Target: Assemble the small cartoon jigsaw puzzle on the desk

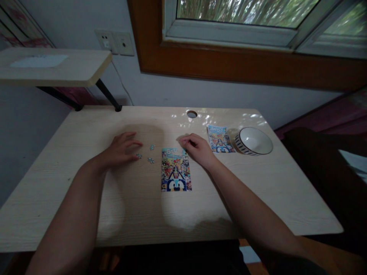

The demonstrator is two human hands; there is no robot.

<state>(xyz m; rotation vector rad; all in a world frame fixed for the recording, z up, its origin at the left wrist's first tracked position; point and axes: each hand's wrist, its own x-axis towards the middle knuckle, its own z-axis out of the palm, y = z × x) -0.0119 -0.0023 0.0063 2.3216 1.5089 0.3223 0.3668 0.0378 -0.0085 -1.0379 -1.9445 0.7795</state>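
On the desk in front of me lies a colourful jigsaw puzzle (175,170) with a blue cartoon dog at its lower edge. My right hand (197,148) rests at its upper right corner, fingers closed; whatever they may pinch is hidden. To the left, my left hand (122,149) lies with its fingers apart, the thumb beside a small puzzle piece (139,156). Two more loose pieces, an upper piece (152,147) and a lower piece (151,160), sit between that hand and the puzzle.
A picture sheet (220,139) with matching artwork lies right of my right hand. Against its right side stands a white bowl (254,141) with a striped outside. A raised shelf (86,70) overhangs the desk's back left. A round cable hole (192,114) is near the back edge.
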